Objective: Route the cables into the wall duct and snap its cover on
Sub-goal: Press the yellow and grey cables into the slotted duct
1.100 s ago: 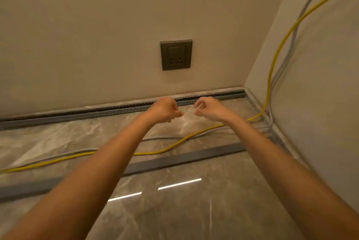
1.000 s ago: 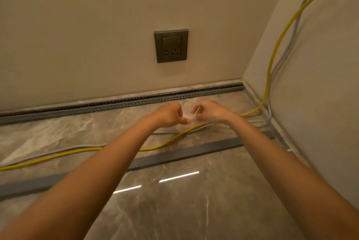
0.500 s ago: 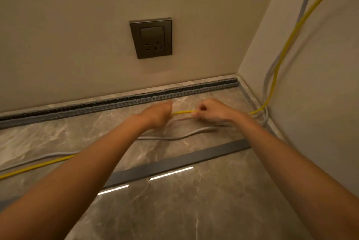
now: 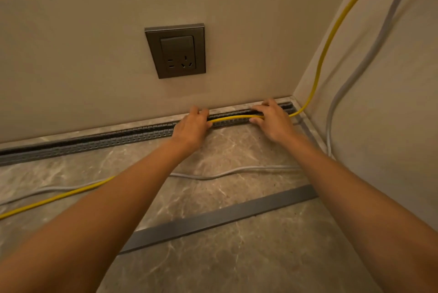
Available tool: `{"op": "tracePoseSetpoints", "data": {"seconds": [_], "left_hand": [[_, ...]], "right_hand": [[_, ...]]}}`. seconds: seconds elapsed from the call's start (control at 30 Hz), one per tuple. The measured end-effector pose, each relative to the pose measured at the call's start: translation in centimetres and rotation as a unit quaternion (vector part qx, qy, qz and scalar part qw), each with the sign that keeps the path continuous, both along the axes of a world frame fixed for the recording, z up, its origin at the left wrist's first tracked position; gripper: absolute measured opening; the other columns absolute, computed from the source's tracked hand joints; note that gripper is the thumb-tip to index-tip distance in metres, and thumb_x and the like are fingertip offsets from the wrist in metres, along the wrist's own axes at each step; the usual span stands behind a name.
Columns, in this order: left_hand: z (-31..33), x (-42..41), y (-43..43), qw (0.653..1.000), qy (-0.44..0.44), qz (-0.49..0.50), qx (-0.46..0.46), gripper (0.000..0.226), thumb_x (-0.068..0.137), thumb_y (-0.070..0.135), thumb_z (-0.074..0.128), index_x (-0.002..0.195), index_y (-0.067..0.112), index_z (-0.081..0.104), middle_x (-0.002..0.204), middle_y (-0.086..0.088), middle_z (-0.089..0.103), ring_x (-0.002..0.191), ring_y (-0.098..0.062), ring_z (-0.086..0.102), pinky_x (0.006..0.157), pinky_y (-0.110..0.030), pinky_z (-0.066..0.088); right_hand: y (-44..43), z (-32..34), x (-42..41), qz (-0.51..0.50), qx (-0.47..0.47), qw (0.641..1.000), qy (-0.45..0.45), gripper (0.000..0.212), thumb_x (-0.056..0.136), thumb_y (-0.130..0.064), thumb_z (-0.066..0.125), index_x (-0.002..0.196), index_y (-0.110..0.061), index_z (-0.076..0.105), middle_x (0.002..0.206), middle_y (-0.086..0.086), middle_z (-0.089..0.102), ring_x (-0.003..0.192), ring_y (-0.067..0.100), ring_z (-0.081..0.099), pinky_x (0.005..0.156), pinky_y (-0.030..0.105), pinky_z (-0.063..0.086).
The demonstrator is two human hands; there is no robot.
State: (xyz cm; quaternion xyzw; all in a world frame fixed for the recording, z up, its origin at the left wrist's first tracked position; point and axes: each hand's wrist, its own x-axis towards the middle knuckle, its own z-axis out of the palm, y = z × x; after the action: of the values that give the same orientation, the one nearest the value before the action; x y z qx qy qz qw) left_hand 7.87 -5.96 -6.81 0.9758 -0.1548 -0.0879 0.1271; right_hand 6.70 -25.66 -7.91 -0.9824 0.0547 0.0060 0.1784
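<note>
The floor runs back to the wall, and along their join lies the open duct, a slotted grey channel reaching from 9 o'clock to the corner at about 1 o'clock. The loose cover lies flat on the floor toward 5 o'clock, well apart from the duct, so snapping it on is not yet due. The grey cable still lies on the floor between cover and duct and climbs the side wall at 2 o'clock. The yellow cable drops down that same corner, bridges the duct's right end between the hands, then trails out across the floor to 8 o'clock. The left hand is closed on the yellow cable at 12 o'clock, and the right hand pinches it just beside the corner, fingers curled over the duct's top. To do this step well, the person should probably seat the cable at the corner first, then press it down working leftward, keeping it below the slotted fingers (a proud loop would likely stop the cover latching). The socket above plays no part.
</note>
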Motion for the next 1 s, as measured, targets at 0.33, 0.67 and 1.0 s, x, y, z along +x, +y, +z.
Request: {"op": "tracePoseSetpoints", "data": {"seconds": [0.33,0.67,1.0], "left_hand": [[-1.2,-1.9,1.9,0.994,-0.070,-0.051,0.066,0.028,0.101,0.027,0.039,0.110,0.007,0.057,0.113,-0.017,0.059,0.101,-0.039,0.059,0.073,-0.040,0.043],[-1.0,-4.6,-1.3,0.994,-0.067,-0.077,0.041,0.035,0.098,0.028,0.044,0.125,0.008,0.052,0.121,-0.016,0.059,0.111,-0.035,0.055,0.087,-0.041,0.044],[0.5,-5.1,-3.4,0.978,-0.080,-0.139,0.130,0.020,0.096,0.015,0.047,0.105,0.002,0.059,0.111,-0.019,0.063,0.103,-0.035,0.058,0.080,-0.041,0.047]], "right_hand": [[-0.8,0.4,-1.2,0.050,0.125,0.990,0.038,0.021,0.081,-0.023,0.068,0.079,-0.003,0.074,0.070,0.018,0.065,0.066,0.025,0.053,0.063,0.029,0.034],[-1.5,0.8,-3.7,0.126,0.071,0.984,0.101,0.028,0.095,-0.010,0.046,0.113,-0.007,0.066,0.103,0.019,0.060,0.104,0.032,0.055,0.094,0.040,0.042],[-3.7,-0.5,-5.0,-0.027,-0.033,0.999,-0.019,0.027,0.083,-0.036,0.063,0.094,-0.014,0.075,0.100,0.016,0.072,0.105,0.033,0.057,0.092,0.035,0.040]]}}
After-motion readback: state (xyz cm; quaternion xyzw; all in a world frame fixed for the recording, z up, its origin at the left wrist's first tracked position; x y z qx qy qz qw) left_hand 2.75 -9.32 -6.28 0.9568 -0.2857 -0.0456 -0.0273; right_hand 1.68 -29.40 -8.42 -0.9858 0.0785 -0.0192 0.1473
